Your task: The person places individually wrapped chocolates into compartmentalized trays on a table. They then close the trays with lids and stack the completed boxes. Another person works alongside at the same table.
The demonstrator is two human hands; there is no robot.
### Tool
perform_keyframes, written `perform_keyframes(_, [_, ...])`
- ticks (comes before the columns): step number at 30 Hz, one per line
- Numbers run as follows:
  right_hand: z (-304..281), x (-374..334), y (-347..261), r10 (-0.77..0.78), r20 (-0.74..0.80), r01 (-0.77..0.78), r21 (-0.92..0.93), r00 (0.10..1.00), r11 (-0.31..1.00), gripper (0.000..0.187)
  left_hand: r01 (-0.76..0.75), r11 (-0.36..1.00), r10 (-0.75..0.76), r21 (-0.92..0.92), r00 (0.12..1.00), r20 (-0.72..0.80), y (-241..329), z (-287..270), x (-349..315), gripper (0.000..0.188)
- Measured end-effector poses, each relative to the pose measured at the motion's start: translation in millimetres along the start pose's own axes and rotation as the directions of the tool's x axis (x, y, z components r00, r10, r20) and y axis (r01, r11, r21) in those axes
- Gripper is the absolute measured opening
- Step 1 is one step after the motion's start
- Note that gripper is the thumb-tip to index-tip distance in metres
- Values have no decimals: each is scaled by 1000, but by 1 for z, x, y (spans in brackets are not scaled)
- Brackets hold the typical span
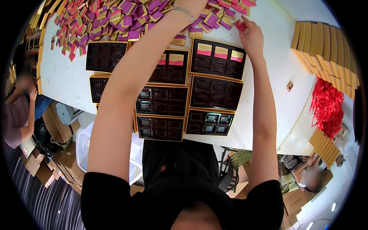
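My left hand (196,5) reaches over the pile of small wrapped chocolates (132,17); its fingers run out past the upper edge. At the pile's right end, my right hand (252,37) pinches a red wrapped chocolate (240,25) between thumb and fingers. Just below lies a gold box with a dark compartmented tray (218,66); pink-and-gold chocolates (221,52) fill its far row. The box (168,73) to its left shows two such chocolates, partly behind my left forearm. Several more boxes with bare dark trays (214,92) stand in rows nearer me.
A single wrapped chocolate (289,86) lies on the white table (274,111) at right. Beyond it are stacked gold boxes (322,50) and a heap of red ribbons (327,107). One person (23,115) sits at far left, another (306,176) at lower right.
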State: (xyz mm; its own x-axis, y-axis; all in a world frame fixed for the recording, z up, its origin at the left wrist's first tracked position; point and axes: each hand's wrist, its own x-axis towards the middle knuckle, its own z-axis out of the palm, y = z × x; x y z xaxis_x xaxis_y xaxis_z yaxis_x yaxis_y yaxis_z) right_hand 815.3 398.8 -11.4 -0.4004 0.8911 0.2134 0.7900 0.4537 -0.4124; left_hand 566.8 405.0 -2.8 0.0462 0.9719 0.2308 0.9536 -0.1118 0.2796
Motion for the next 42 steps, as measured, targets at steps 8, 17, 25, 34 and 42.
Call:
perform_keyframes(8, [-2,-7,20,-41,-55,50,155,998,987,40,-6,877,91,-480,984,154,-86,-98,-108,22])
perform_keyframes(17, [-4,-52,-144,127,482,-494,795,867,353,21,156,964,-145,-216,987,64,-72,-109,-222,17])
perform_keyframes(25, [20,-60,-186,125,625,-634,772,771,44,32,-35,999,38,39,997,-71,-55,-107,-251,39])
perform_keyframes(34, [48,-70,-271,77,355,-363,897,932,251,27,451,421,-573,-787,805,155,-59,-128,-237,26])
perform_keyframes(42, [32,-29,-197,313,82,-277,703,946,655,30,-75,997,75,-23,997,-9,-158,-127,-223,23])
